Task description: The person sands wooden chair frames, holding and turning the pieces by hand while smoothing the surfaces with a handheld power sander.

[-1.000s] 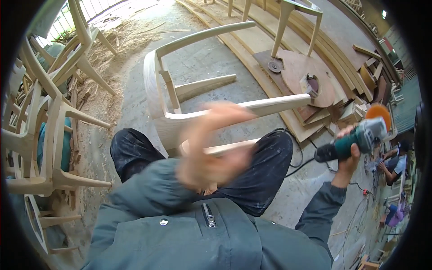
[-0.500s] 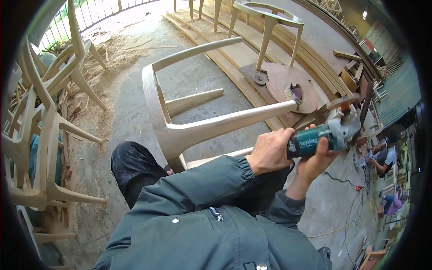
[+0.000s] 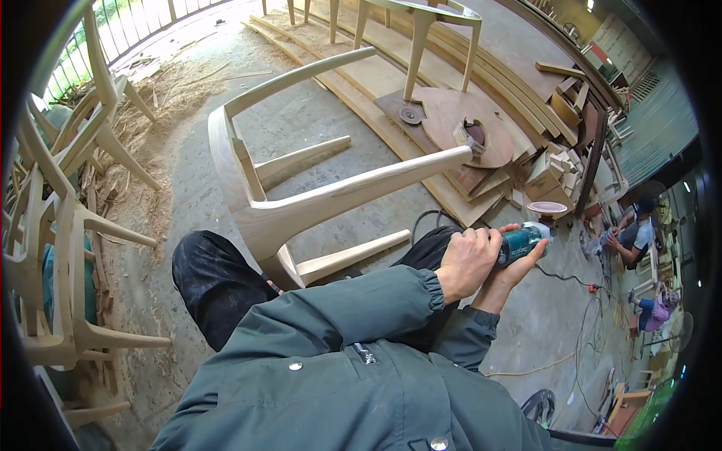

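Note:
Off to my right I hold a teal angle grinder with both hands, its round sanding disc facing up and away from me. My left hand wraps the back end of the body. Under its front part, my right hand cups the tool, thumb along the side. In front of me an unfinished pale wooden chair frame lies tipped on its side, near my bent knee. One of its long rails ends above and left of the grinder, and the disc is apart from the wood.
Several wooden chair frames are stacked at left. Ahead lie long planks, a round board holding a sanding disc pack, and another chair frame. Offcuts fill a box. A power cord crosses the floor; people sit at far right.
The grinder has come down and slightly left in both hands, and its disc, blurred before, now shows clearly. The view has shifted a little, so the chair frame appears further left.

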Demonstrator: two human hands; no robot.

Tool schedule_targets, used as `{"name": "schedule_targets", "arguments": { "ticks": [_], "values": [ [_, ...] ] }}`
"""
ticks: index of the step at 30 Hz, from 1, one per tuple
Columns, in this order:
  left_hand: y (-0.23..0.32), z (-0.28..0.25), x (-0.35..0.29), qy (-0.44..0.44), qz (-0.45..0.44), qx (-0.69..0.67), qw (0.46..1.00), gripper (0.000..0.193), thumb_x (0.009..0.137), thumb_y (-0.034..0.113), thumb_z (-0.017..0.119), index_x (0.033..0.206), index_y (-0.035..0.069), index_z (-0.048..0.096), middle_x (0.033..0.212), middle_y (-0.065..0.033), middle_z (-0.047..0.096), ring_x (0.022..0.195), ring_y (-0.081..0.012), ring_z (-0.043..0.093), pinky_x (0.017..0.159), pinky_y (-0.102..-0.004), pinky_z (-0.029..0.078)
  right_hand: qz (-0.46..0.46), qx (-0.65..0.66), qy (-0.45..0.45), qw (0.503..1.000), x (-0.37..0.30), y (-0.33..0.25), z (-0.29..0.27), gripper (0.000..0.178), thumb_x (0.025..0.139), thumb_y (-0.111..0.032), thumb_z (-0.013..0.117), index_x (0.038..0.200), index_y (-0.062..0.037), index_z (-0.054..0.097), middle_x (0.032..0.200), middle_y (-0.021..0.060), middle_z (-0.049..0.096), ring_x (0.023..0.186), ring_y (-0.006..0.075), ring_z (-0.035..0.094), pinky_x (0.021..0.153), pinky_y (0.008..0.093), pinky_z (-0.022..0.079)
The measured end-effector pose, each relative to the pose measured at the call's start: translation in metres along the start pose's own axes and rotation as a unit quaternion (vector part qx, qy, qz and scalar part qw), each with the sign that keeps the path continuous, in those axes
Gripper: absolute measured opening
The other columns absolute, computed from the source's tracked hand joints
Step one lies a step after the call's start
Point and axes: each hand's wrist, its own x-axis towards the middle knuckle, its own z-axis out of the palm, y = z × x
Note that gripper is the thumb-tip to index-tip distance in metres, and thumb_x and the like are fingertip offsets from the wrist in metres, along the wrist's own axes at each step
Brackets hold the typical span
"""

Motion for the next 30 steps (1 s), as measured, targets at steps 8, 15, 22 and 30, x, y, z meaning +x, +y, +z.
{"name": "schedule_targets", "arguments": {
  "ticks": [8, 15, 22, 30],
  "values": [
    [-0.007, -0.017, 0.027, -0.055, -0.033, -0.164, 0.984, 0.068, 0.065, 0.017, 0.081, 0.125, 0.002, 0.053, 0.100, -0.0183, 0.065, 0.090, -0.0405, 0.068, 0.073, -0.0498, 0.056, -0.069, 0.053, -0.078, 0.993, -0.002, -0.014, 0.039, 0.066, 0.099, -0.063, 0.059, 0.123, -0.0005, 0.057, 0.118, 0.0132, 0.065, 0.104, 0.0252, 0.066, 0.095, 0.0422, 0.056],
    [-0.052, -0.181, 0.035, 0.166, 0.045, -0.012, 0.985, 0.054, 0.077, 0.024, 0.084, 0.121, 0.004, 0.062, 0.112, -0.0162, 0.065, 0.110, -0.0341, 0.063, 0.097, -0.0446, 0.052, -0.044, -0.061, -0.061, 0.995, 0.120, -0.083, 0.045, 0.062, 0.092, -0.055, 0.072, 0.118, -0.0008, 0.058, 0.095, 0.0121, 0.067, 0.087, 0.0281, 0.069, 0.082, 0.0432, 0.059],
    [-0.274, -0.332, -0.090, 0.305, -0.372, 0.017, 0.876, 0.089, 0.088, 0.047, 0.079, 0.150, -0.003, 0.038, 0.148, -0.0328, 0.046, 0.135, -0.0412, 0.053, 0.106, -0.0496, 0.052, -0.197, -0.263, -0.002, 0.945, 0.160, -0.030, 0.046, 0.062, 0.089, -0.032, 0.084, 0.132, 0.0007, 0.053, 0.096, 0.0150, 0.069, 0.076, 0.0289, 0.071, 0.065, 0.0418, 0.062],
    [-0.289, -0.307, -0.100, 0.294, -0.450, -0.319, 0.780, 0.127, 0.085, 0.045, 0.083, 0.163, 0.002, -0.007, 0.157, -0.0423, 0.022, 0.134, -0.0512, 0.050, 0.100, -0.0565, 0.054, -0.239, -0.424, -0.066, 0.871, 0.227, 0.107, 0.067, 0.073, 0.088, -0.027, 0.086, 0.144, -0.0010, 0.048, 0.129, 0.0131, 0.063, 0.101, 0.0235, 0.070, 0.084, 0.0356, 0.060]
  ]
}}
